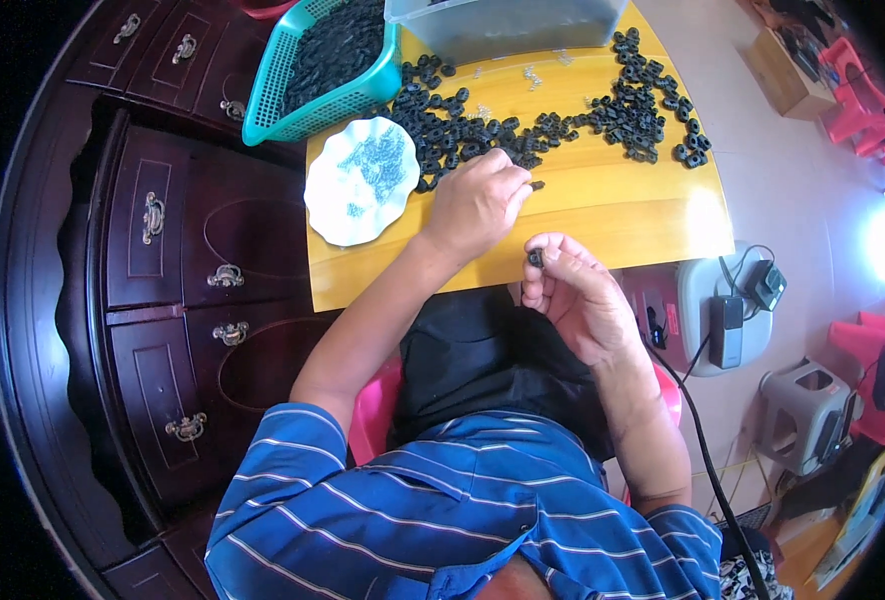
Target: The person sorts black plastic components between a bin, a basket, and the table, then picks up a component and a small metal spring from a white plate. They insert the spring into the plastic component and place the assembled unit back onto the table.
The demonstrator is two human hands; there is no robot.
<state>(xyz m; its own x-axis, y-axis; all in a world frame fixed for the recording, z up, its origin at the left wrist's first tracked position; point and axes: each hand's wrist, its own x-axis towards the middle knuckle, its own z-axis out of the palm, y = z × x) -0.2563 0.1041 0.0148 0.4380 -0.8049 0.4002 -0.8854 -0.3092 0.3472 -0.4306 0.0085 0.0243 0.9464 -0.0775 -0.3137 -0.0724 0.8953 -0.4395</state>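
My right hand (585,295) is just off the table's front edge, with a small black plastic part (536,257) pinched between thumb and fingers. Over the table, my left hand (481,200) has its fingers pressed together. A small dark piece (538,185) shows at its fingertips; whether it is gripped or lies on the table I cannot tell. Beyond that hand spreads a pile of similar black plastic parts (453,130). A white scalloped plate (329,205) to the left bears many tiny, shiny, clear or metallic pieces, too small to name.
A green basket (263,125) full of black parts stands at the table's far left, beside a translucent bin (513,35). More black parts (633,120) lie at the right of the yellow table (623,215). Dark wooden drawers (143,230) line the left. Stools (808,415) stand on the right.
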